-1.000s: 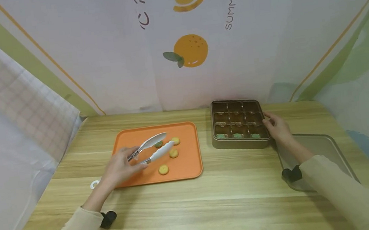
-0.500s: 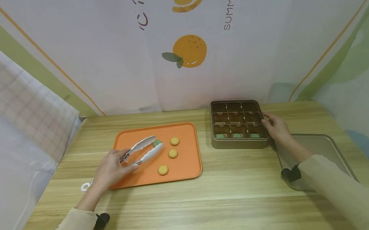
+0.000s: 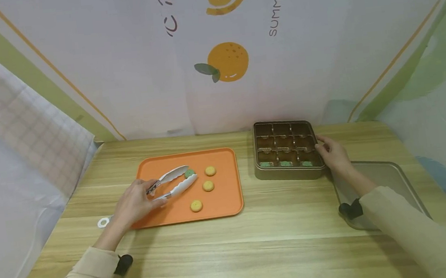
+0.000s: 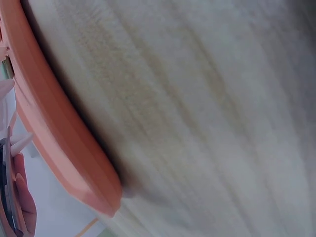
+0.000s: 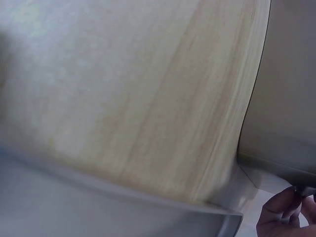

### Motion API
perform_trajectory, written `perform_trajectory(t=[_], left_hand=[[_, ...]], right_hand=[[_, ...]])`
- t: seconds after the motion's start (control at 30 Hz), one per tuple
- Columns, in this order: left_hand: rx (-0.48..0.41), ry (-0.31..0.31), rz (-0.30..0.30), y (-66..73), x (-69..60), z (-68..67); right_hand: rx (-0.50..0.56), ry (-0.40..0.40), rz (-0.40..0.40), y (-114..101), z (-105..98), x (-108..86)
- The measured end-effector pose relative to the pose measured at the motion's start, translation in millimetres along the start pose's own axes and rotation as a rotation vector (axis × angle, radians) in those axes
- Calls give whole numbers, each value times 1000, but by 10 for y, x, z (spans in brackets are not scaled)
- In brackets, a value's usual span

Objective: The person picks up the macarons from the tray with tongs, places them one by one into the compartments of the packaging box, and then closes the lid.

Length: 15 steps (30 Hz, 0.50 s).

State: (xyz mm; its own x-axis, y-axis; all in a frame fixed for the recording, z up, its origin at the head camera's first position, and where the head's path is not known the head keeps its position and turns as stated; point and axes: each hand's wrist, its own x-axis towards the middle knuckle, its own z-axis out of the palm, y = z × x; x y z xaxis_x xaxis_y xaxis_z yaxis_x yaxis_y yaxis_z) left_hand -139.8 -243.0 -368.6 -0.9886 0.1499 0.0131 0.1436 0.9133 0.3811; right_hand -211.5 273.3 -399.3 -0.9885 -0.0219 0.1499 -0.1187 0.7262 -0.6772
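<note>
My left hand (image 3: 134, 204) grips a pair of tongs (image 3: 179, 188), their white-tipped arms spread apart over the orange tray (image 3: 166, 218). Between the tips sits a green cookie (image 3: 189, 173), and I cannot tell whether they touch it. Three yellow cookies, one of them the near cookie (image 3: 196, 205), lie to its right and below. With thumb and fingers my right hand (image 3: 334, 155) pinches the right rim of a bronze box (image 3: 291, 173) with a divided brown insert. Green pieces (image 3: 285, 164) show in the front row of compartments.
Under the right forearm lies a flat bronze lid or tray (image 3: 383, 172), partly hidden. Both rest on the wooden table (image 3: 234, 254). A printed cloth (image 3: 140, 75) hangs behind the table's far edge. The tongs' white ring end (image 3: 104, 222) sticks out left of the left wrist.
My left hand has drawn the tongs leftward and back, then stayed nearly still with the tips around the green cookie. My right hand keeps its hold on the box.
</note>
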Motion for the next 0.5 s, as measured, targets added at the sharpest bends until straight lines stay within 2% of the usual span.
perform_trajectory(t=[0.5], left_hand=[[3,1,6,15,2,-6]], right_hand=[[26,-18,7,-9,-9,-11]])
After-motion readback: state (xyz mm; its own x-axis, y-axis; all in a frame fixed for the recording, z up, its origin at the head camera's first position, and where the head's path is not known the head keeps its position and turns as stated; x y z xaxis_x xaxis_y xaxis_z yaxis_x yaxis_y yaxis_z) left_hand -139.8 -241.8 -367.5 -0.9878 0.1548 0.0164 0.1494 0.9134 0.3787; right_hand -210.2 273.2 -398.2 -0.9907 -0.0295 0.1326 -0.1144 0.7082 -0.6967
